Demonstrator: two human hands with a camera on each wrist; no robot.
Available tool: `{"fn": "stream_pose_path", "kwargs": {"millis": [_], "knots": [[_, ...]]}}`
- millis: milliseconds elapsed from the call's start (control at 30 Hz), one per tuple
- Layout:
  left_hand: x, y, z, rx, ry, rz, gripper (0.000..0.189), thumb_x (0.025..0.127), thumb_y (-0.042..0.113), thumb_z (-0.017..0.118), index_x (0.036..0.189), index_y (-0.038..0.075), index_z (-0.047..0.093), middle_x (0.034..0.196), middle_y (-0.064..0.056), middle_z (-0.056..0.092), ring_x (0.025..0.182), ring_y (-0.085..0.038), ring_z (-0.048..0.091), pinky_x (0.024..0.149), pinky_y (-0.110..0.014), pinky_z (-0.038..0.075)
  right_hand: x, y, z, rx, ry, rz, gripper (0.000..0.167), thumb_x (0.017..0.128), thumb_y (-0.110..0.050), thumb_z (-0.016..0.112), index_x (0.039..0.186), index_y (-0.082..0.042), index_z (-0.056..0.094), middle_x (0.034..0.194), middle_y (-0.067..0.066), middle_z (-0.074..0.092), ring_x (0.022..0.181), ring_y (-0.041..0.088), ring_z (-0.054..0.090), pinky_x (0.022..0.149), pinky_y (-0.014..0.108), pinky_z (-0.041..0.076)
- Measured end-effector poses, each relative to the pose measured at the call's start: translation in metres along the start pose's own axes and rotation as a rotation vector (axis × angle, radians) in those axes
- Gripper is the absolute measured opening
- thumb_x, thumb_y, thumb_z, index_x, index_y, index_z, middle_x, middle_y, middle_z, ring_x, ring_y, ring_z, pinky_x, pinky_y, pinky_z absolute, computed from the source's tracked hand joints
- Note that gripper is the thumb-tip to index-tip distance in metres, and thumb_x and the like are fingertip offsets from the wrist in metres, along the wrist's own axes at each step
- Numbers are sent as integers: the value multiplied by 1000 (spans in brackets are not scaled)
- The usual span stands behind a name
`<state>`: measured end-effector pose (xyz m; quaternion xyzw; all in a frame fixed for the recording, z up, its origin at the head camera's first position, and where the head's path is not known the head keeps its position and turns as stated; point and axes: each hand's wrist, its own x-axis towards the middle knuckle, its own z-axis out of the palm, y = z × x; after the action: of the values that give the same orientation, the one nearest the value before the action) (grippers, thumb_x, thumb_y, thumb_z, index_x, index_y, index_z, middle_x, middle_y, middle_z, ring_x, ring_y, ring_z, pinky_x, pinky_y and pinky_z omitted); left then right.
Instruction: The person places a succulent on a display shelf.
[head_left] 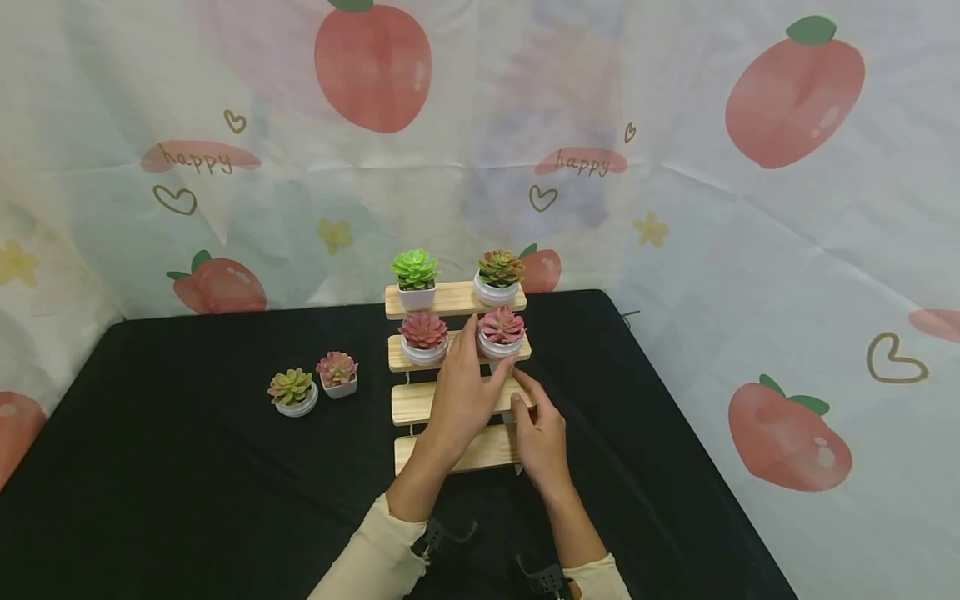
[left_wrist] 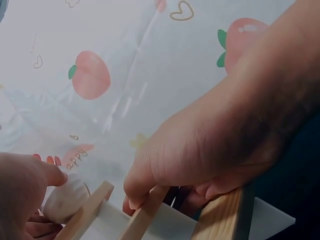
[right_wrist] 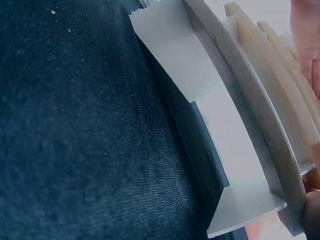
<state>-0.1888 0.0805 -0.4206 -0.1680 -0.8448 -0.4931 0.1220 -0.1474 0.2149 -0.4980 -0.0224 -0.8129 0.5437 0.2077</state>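
Note:
A four-step wooden display stand [head_left: 420, 403] with white supports stands on the black cloth. My left hand [head_left: 462, 396] reaches over it and holds the white round pot of a pink succulent [head_left: 502, 331] on the second board from the top, at the right. My right hand [head_left: 543, 435] grips the right end of the third board. Left of the held pot, a dusky-red succulent [head_left: 424, 337] sits on the same board. On the top board are a bright green succulent [head_left: 416, 278] and a brownish-green one [head_left: 498, 277].
On the cloth [head_left: 187, 467] left of the stand are a yellow-green succulent in a round pot [head_left: 293, 392] and a pink one in a square pot [head_left: 337, 373]. A peach-printed curtain [head_left: 450, 192] hangs behind and along the sides.

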Motion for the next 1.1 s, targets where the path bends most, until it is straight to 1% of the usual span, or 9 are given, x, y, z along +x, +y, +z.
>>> {"fn": "stream_pose_path", "kwargs": {"millis": [67, 167, 233, 333, 467, 600, 733, 933, 1100], "knots": [[-3, 1, -1, 5, -2, 1, 78, 99, 25, 74, 158, -4, 32, 152, -23, 46, 142, -33, 44, 114, -49, 38, 0, 0, 0, -1, -5, -5, 38, 106, -13, 59, 142, -24, 64, 121, 0, 70, 59, 16, 49, 55, 29, 41], [-6, 2, -3, 9, -7, 11, 78, 99, 25, 73, 158, -5, 31, 153, -23, 45, 142, -33, 44, 113, -49, 39, 1, 0, 0, -1, -9, -11, 38, 106, -13, 59, 142, -24, 63, 117, 4, 69, 53, 14, 44, 52, 29, 39], [-8, 3, -4, 12, -14, 11, 79, 100, 25, 72, 159, -4, 29, 153, -23, 44, 141, -32, 44, 113, -48, 40, 1, 1, 0, -4, -10, -10, 38, 106, -13, 59, 142, -23, 63, 119, 4, 69, 54, 13, 44, 52, 28, 40], [-13, 5, -7, 13, -25, 3, 81, 99, 23, 73, 160, -4, 26, 155, -23, 43, 142, -32, 44, 113, -49, 39, 1, 1, 0, -7, -5, -10, 38, 105, -12, 60, 142, -22, 64, 131, 1, 67, 56, 13, 46, 53, 29, 40], [-20, 6, -11, 12, -41, 1, 81, 98, 19, 73, 160, -4, 25, 157, -22, 40, 144, -31, 42, 114, -49, 38, 1, 2, 1, -5, 3, -12, 38, 104, -11, 60, 141, -19, 65, 135, 2, 66, 54, 13, 44, 50, 28, 39], [-26, 6, -12, 25, -43, 23, 78, 99, 18, 72, 159, -5, 28, 156, -22, 41, 142, -33, 44, 113, -49, 40, 1, 3, 1, -1, 8, -14, 38, 105, -10, 60, 141, -18, 64, 138, 2, 64, 61, 16, 51, 56, 28, 42], [-30, 3, -13, 30, -51, 30, 75, 99, 16, 71, 158, -5, 30, 156, -22, 42, 142, -33, 43, 113, -50, 39, 1, 2, 2, 1, 4, 6, 38, 105, -11, 60, 141, -20, 65, 139, -3, 63, 69, 21, 55, 62, 31, 44], [-33, 0, -17, 25, -52, 25, 73, 99, 17, 71, 158, -3, 32, 155, -20, 43, 144, -32, 42, 114, -49, 38, 0, 3, 2, 6, -4, 30, 38, 105, -12, 59, 141, -21, 64, 140, -5, 62, 90, 20, 59, 73, 32, 46], [-37, -1, -19, 32, -50, 18, 71, 98, 16, 71, 157, -2, 36, 153, -20, 46, 142, -33, 45, 112, -51, 40, 0, 3, 2, 14, -8, 25, 38, 105, -12, 58, 142, -20, 64, 141, -6, 61, 91, 20, 57, 70, 31, 45]]}}
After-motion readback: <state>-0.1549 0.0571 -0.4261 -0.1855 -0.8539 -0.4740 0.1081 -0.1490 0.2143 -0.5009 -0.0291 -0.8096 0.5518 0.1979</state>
